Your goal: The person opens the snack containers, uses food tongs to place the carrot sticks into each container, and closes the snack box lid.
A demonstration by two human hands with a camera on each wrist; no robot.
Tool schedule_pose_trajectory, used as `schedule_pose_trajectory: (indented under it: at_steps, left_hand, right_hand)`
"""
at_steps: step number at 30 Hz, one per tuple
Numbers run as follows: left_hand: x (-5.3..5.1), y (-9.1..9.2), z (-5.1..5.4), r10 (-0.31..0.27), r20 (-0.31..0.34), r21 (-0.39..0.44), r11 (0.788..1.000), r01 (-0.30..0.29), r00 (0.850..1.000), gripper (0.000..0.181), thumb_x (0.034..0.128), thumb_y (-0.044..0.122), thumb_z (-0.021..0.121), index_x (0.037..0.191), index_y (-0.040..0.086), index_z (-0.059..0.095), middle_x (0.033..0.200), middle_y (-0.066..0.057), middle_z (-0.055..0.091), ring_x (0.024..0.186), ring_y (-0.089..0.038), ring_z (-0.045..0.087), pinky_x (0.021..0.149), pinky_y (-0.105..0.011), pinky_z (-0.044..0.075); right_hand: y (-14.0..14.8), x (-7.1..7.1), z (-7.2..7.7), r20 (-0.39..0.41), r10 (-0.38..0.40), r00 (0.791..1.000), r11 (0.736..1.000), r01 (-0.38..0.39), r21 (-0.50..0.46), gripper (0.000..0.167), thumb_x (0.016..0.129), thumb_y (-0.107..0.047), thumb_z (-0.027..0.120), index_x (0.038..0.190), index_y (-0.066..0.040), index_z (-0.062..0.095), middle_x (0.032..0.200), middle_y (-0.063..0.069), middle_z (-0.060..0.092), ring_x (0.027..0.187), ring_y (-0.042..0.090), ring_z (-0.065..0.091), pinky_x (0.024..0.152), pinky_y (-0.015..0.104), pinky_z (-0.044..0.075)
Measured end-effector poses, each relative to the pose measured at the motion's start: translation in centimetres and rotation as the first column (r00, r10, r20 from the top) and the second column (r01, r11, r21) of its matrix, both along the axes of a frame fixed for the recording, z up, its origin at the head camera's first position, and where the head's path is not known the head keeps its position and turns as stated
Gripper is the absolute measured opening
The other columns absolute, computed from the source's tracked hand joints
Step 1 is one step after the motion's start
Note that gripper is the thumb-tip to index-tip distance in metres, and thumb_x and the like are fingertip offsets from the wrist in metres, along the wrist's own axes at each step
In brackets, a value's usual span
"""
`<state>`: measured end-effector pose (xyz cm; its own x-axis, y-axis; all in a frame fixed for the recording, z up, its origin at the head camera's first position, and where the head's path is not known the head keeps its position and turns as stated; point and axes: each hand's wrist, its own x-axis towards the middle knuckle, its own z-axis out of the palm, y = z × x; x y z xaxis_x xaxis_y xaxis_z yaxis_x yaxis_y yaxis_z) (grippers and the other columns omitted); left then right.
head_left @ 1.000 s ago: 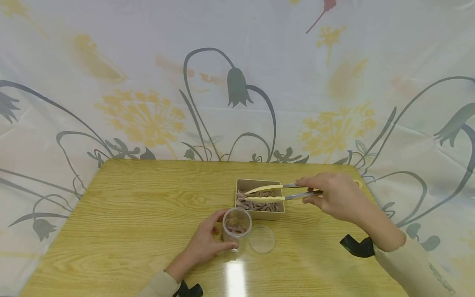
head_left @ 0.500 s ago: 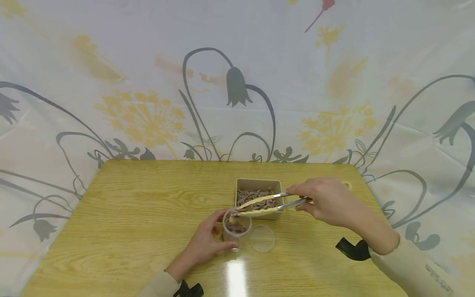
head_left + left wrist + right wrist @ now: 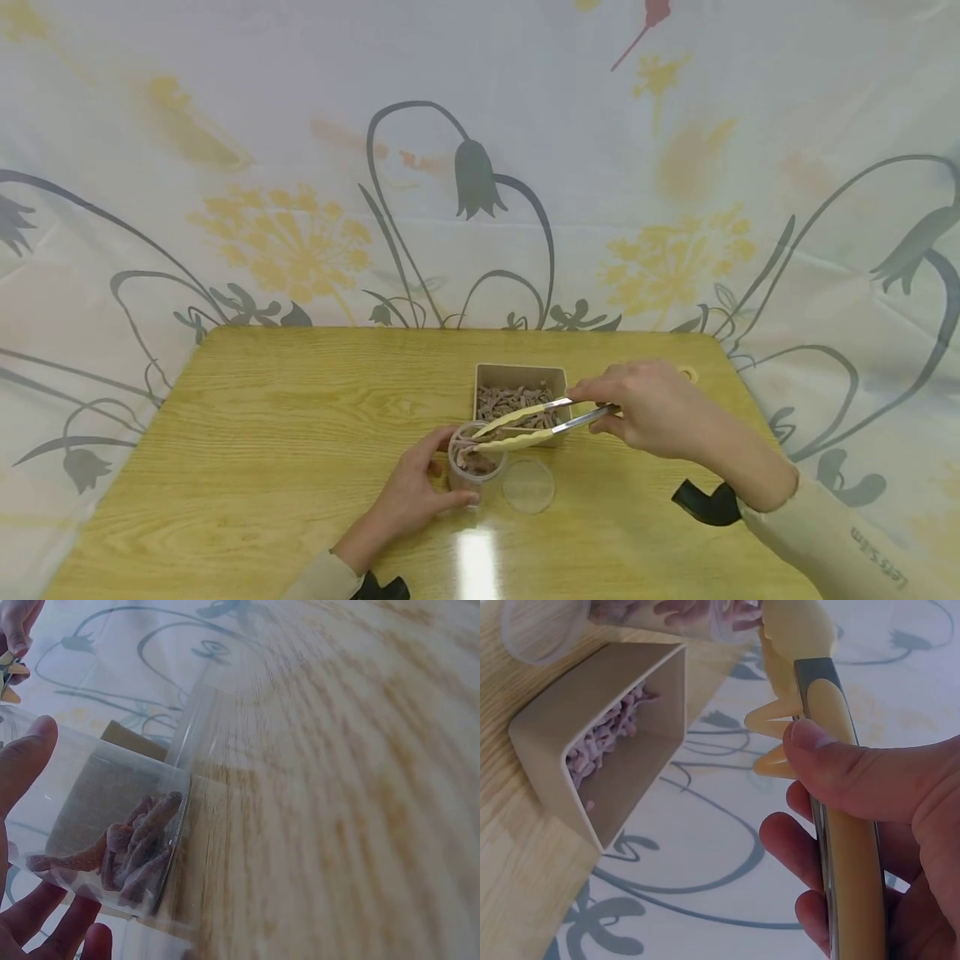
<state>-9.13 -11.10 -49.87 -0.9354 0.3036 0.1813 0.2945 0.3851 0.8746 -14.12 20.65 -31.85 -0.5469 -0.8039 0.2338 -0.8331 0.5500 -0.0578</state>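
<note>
My left hand (image 3: 411,487) grips a clear round jar (image 3: 462,483) upright on the table, thumb in front and fingers behind. Purplish-brown knobbly strips (image 3: 139,840) lie in the jar's bottom in the left wrist view. In my right hand (image 3: 660,412) is a pair of tongs (image 3: 517,442) with metal arms and cream scalloped ends. The tong ends are at the jar's mouth, among strips; whether they still pinch any, I cannot tell. Behind the jar stands a beige rectangular box (image 3: 525,377) holding many similar strips (image 3: 604,739).
A clear round lid (image 3: 528,486) lies flat on the wooden table (image 3: 315,417), right of the jar and in front of the box. A patterned cloth (image 3: 480,275) hangs behind the table.
My right hand has moved the tongs left and toward me, from inside the box to the jar's mouth, with strips at their ends. My left hand and the jar have stayed put.
</note>
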Motion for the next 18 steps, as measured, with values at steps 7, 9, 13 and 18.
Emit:
schedule_pose_trajectory:
  at_steps: [7, 9, 13, 18]
  left_hand:
    - [0.1, 0.0, 0.2, 0.004, -0.001, 0.0, 1.0, -0.004, 1.0, 0.086, 0.0654, 0.026, 0.094, 0.141, 0.023, 0.052, 0.122, 0.013, 0.061, 0.107, -0.014, 0.056, 0.081, -0.031, 0.051]
    - [0.1, 0.0, 0.1, 0.007, -0.006, -0.005, 1.0, -0.007, 1.0, 0.086, 0.0656, 0.026, 0.094, 0.141, 0.024, 0.052, 0.122, 0.013, 0.061, 0.107, -0.014, 0.056, 0.081, -0.031, 0.051]
    - [0.1, 0.0, 0.2, 0.005, -0.007, -0.002, 1.0, -0.005, 1.0, 0.086, 0.0658, 0.026, 0.094, 0.141, 0.026, 0.052, 0.122, 0.014, 0.06, 0.107, -0.014, 0.056, 0.08, -0.031, 0.052]
    - [0.0, -0.1, 0.2, -0.004, -0.015, 0.005, 1.0, 0.004, 1.0, 0.085, 0.0662, 0.028, 0.093, 0.14, 0.026, 0.052, 0.123, 0.013, 0.06, 0.107, -0.014, 0.056, 0.08, -0.031, 0.052]
  right_hand:
    - [-0.5, -0.4, 0.1, 0.038, -0.002, 0.999, 1.0, 0.001, 0.018, 0.036, 0.077, -0.02, 0.086, 0.112, -0.019, 0.075, 0.083, -0.009, 0.07, 0.064, 0.003, 0.056, 0.055, 0.026, 0.046]
    - [-0.7, -0.5, 0.1, 0.045, 0.002, 0.999, 1.0, -0.003, 0.027, 0.037, 0.076, -0.02, 0.086, 0.112, -0.019, 0.075, 0.085, -0.01, 0.07, 0.065, 0.003, 0.057, 0.056, 0.026, 0.047]
    - [-1.1, -0.6, 0.4, 0.042, 0.006, 0.999, 0.998, -0.009, 0.065, 0.04, 0.075, -0.019, 0.086, 0.114, -0.019, 0.074, 0.089, -0.007, 0.072, 0.068, 0.006, 0.06, 0.058, 0.028, 0.049]
    - [-2.0, -0.4, 1.1, 0.056, -0.015, 0.998, 0.991, 0.007, 0.135, 0.04, 0.078, -0.019, 0.085, 0.116, -0.019, 0.074, 0.095, -0.003, 0.073, 0.075, 0.012, 0.066, 0.061, 0.032, 0.053]
